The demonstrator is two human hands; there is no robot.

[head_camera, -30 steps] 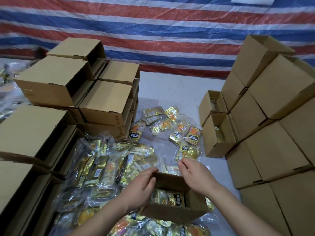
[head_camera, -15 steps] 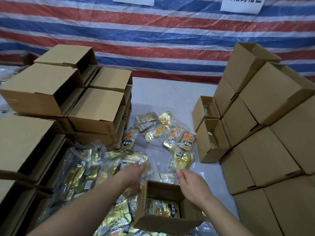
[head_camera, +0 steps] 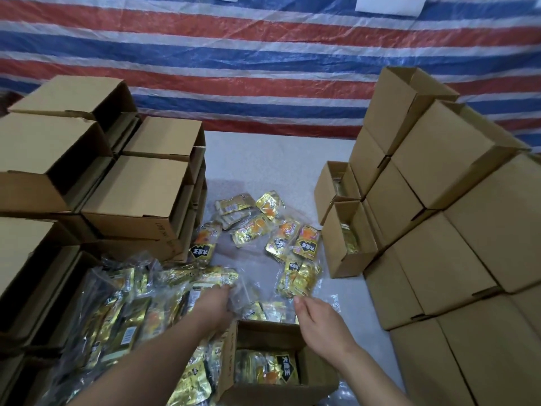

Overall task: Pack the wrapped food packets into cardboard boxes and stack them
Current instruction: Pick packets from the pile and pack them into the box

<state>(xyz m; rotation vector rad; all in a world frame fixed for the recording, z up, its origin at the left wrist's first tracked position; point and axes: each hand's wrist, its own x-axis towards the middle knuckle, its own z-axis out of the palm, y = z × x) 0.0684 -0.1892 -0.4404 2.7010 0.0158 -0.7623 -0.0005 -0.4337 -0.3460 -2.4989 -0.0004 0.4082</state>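
An open cardboard box [head_camera: 231,373] lies in front of me with gold packets [head_camera: 268,369] inside. My left hand [head_camera: 215,303] reaches forward past the box's left corner, fingers down on the heap of clear-bagged gold packets [head_camera: 123,312]; whether it holds one is hidden. My right hand [head_camera: 317,319] hovers over the box's far right corner with fingers loosely curled and nothing in it. Loose gold packets [head_camera: 281,238] lie scattered on the table beyond both hands.
Stacks of cardboard boxes [head_camera: 140,197] stand at the left, and a taller stack [head_camera: 439,259] fills the right. Two open boxes [head_camera: 345,238] with packets inside lie by the right stack. A striped tarp [head_camera: 263,68] hangs behind the grey table [head_camera: 272,162].
Both hands left the box in front of me. My left hand moved forward and left onto the packet heap; my right hand lifted off the box's far edge.
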